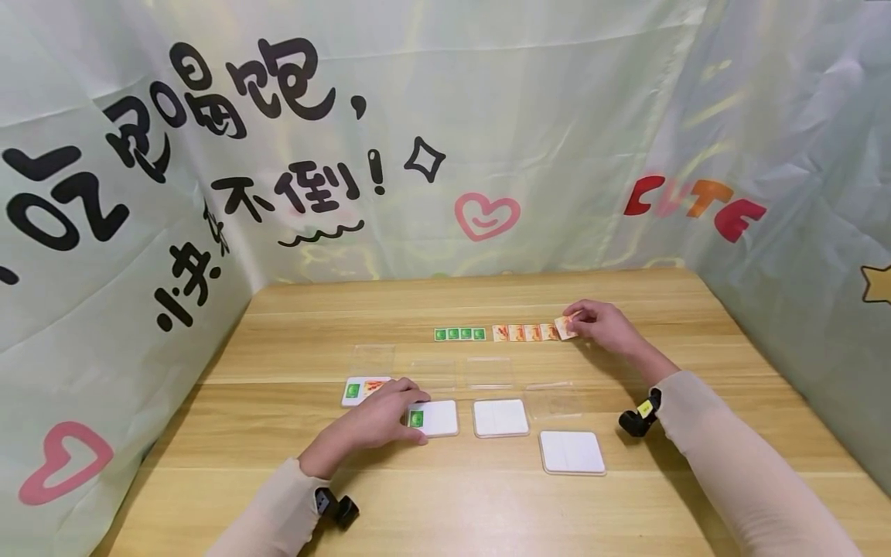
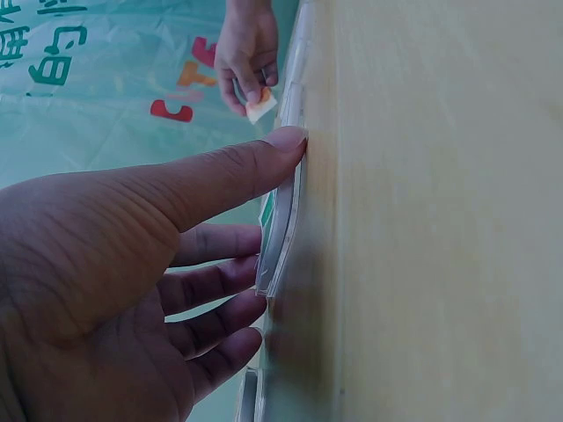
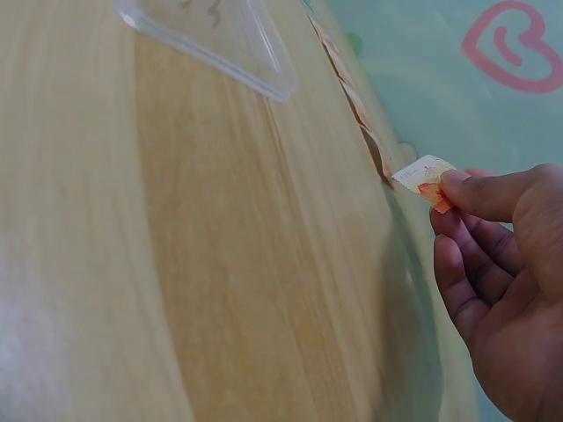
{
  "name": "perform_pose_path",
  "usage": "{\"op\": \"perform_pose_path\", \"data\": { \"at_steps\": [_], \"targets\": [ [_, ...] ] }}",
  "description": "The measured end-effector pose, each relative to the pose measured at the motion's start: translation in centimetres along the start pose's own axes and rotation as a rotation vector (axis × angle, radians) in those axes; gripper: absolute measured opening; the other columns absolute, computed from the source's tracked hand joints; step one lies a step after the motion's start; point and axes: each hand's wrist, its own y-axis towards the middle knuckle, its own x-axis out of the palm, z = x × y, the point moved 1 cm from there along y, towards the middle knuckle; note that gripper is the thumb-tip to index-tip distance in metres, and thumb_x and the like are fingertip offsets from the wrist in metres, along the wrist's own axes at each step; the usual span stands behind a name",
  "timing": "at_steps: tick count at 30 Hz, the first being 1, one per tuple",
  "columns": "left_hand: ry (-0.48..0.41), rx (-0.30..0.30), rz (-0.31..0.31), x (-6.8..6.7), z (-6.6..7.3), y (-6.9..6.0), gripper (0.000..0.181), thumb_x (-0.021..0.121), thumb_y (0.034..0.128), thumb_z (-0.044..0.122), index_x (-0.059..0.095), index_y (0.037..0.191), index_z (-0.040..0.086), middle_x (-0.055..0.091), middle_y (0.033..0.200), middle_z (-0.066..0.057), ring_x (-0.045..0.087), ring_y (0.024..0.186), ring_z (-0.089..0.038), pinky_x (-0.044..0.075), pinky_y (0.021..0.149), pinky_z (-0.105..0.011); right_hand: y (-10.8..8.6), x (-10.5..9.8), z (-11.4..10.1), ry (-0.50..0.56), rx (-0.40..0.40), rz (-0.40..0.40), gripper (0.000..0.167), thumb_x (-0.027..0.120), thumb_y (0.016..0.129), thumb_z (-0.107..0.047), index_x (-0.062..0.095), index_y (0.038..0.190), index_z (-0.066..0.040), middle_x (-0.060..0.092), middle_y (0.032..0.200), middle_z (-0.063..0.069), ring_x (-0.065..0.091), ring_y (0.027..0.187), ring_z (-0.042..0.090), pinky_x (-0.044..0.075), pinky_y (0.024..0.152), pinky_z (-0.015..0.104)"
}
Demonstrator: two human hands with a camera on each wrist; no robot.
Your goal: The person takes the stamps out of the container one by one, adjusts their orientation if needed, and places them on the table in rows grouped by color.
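With thumb and fingertips my right hand (image 1: 607,326) pinches a small white sticker with an orange print (image 3: 426,182). It is at the right end of a row of similar orange stickers (image 1: 525,333). My left hand (image 1: 381,414) grips the near and far edges of a flat clear-edged case with a white face (image 1: 440,418). One green sticker (image 1: 416,419) sits at that case's left side. In the left wrist view the thumb (image 2: 237,171) lies on the case's edge. Behind the left hand, another white case (image 1: 353,391) bears a green and an orange sticker.
Two plain white cases (image 1: 501,418) (image 1: 572,452) lie to the right of the left hand. Several clear lids (image 1: 489,372) lie behind the cases. A row of green stickers (image 1: 460,334) is left of the orange ones. Printed curtains (image 1: 557,139) surround the wooden table (image 1: 445,510).
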Motion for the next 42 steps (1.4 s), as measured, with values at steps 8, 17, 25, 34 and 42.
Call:
{"op": "perform_pose_path", "data": {
  "at_steps": [8,17,25,34,42],
  "targets": [
    [0.009,0.005,0.004,0.0,0.0,0.0,0.064,0.079,0.0793,0.044,0.062,0.129,0.008,0.056,0.122,-0.004,0.051,0.111,-0.021,0.042,0.097,-0.039,0.2,0.0,0.6,-0.022,0.014,0.014,0.027,0.063,0.095,-0.005,0.060,0.119,0.007,0.067,0.095,0.017,0.062,0.074,0.022,0.050,0.060,0.029],
    [0.006,-0.001,0.006,-0.1,0.0,0.1,0.064,0.079,0.0792,0.044,0.062,0.129,0.008,0.056,0.122,-0.004,0.051,0.111,-0.021,0.043,0.096,-0.039,0.2,0.4,0.4,-0.127,0.020,0.052,0.024,0.061,0.095,-0.003,0.061,0.117,0.007,0.067,0.092,0.015,0.062,0.074,0.022,0.049,0.060,0.030],
    [0.003,-0.006,0.004,0.1,-0.1,0.0,0.063,0.080,0.0786,0.044,0.063,0.128,0.009,0.056,0.121,-0.004,0.051,0.110,-0.021,0.043,0.096,-0.039,0.6,0.9,0.8,-0.235,0.016,0.078,0.020,0.062,0.094,-0.006,0.063,0.111,0.005,0.067,0.087,0.009,0.059,0.075,0.019,0.047,0.068,0.034],
    [0.001,-0.007,0.006,0.0,0.0,0.0,0.063,0.080,0.0789,0.044,0.063,0.128,0.009,0.056,0.122,-0.004,0.051,0.111,-0.021,0.042,0.097,-0.039,0.5,1.1,0.4,-0.269,0.039,0.083,0.021,0.064,0.094,-0.008,0.063,0.110,0.004,0.064,0.084,0.007,0.058,0.072,0.018,0.045,0.069,0.036],
    [0.006,-0.010,0.002,0.0,0.0,-0.1,0.063,0.080,0.0787,0.044,0.063,0.128,0.009,0.056,0.123,-0.004,0.051,0.111,-0.021,0.042,0.097,-0.040,0.5,1.2,0.4,-0.292,0.049,0.076,0.023,0.064,0.094,-0.010,0.063,0.111,0.005,0.064,0.088,0.008,0.059,0.080,0.023,0.046,0.073,0.039]
  ]
}}
